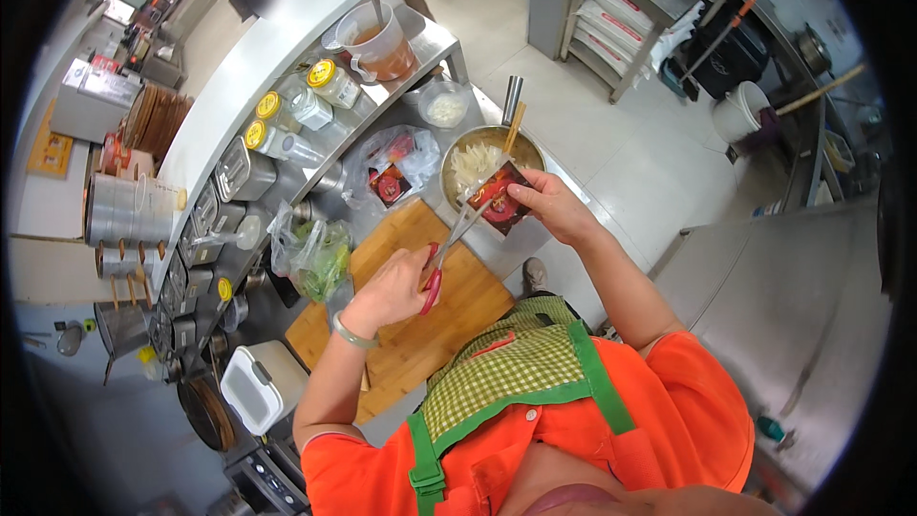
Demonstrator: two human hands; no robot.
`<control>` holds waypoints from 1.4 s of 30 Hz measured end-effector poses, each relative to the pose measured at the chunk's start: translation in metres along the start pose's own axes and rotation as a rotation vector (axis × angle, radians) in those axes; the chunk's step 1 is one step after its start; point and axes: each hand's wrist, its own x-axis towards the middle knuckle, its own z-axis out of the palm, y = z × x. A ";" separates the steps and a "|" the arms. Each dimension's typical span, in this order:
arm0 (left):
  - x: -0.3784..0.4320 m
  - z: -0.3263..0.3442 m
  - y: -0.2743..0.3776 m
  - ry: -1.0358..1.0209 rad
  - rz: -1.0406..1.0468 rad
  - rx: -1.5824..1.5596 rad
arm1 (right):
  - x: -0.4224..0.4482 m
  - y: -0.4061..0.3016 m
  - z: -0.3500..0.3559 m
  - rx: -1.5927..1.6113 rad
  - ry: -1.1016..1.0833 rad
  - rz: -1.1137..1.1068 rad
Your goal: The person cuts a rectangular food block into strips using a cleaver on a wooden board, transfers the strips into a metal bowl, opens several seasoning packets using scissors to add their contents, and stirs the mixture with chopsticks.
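My left hand (390, 287) grips red-handled scissors (435, 279), a pale bangle on its wrist. The blades point up and right, reaching the lower left edge of a red and black printed packet (499, 202). Between thumb and fingers, my right hand (557, 206) holds that packet over the near rim of a steel pan (536, 150). Pale flat strips (476, 165) lie in the pan, with wooden chopsticks (514, 130) standing among them. Whether the blades have cut the packet, I cannot tell. Beneath my left hand lies a wooden cutting board (458, 315).
A similar packet (390, 185) lies by a plastic bag (421, 158). Bagged leafy greens (322, 258) sit beside the board. A measuring jug (383, 50) of orange liquid and several yellow-lidded jars (333, 84) line the shelf. A bowl of white bits (444, 106) stands behind the pan.
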 end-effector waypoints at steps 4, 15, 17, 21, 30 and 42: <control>0.022 -0.006 0.019 0.065 0.017 0.030 | 0.015 -0.010 -0.026 -0.050 -0.095 0.065; 0.033 -0.005 0.024 -0.017 -0.091 -0.012 | 0.043 -0.012 -0.035 -0.085 -0.210 0.123; 0.033 -0.005 0.022 -0.051 -0.136 -0.054 | 0.045 -0.010 -0.032 -0.067 -0.198 0.121; 0.027 -0.003 0.015 -0.027 -0.129 -0.094 | 0.044 -0.014 -0.025 -0.106 -0.213 0.136; 0.026 -0.002 0.012 0.000 -0.110 -0.069 | 0.041 0.000 -0.030 -0.135 -0.165 0.162; 0.053 0.011 -0.002 0.008 -0.039 -0.024 | 0.039 0.018 -0.048 -0.081 -0.234 0.221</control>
